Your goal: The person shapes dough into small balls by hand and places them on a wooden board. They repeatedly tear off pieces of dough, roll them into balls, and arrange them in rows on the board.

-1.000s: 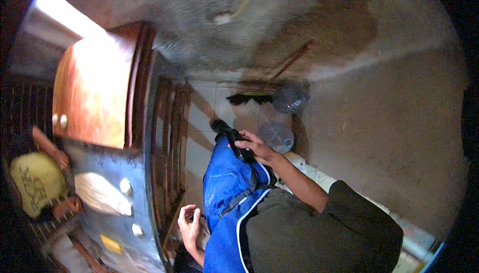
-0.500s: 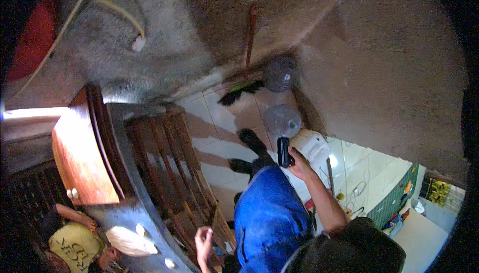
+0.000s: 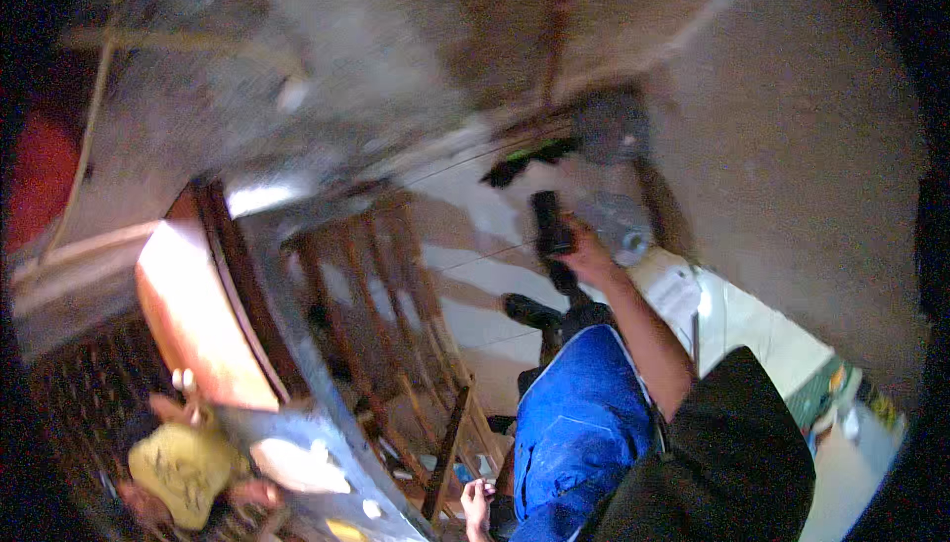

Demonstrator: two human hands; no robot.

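In my right hand [image 3: 592, 250] I hold a black oblong handheld device [image 3: 550, 223] out over the tiled floor, fingers wrapped round its side. Behind that hand is a clear round plastic jug [image 3: 616, 228], apart from it. My left hand [image 3: 477, 504] hangs low beside my blue clothing [image 3: 579, 423], near a wooden slatted frame [image 3: 445, 443]. Its fingers are curled together, with a tiny pale spot at the fingertips that I cannot make out. The picture is partly smeared by motion.
At the left a person in a yellow shirt [image 3: 186, 468] is near a dark-topped table [image 3: 341, 443] and wooden furniture [image 3: 203, 304]. A broom [image 3: 529, 159] leans on the wall beside a second jug [image 3: 614, 126]. A white plastic piece [image 3: 676, 290] stands at right.
My right hand has raised the black device away from the white plastic piece, farther out over the floor. My view has swung, shifting the room rightward. The person in yellow has changed arm position.
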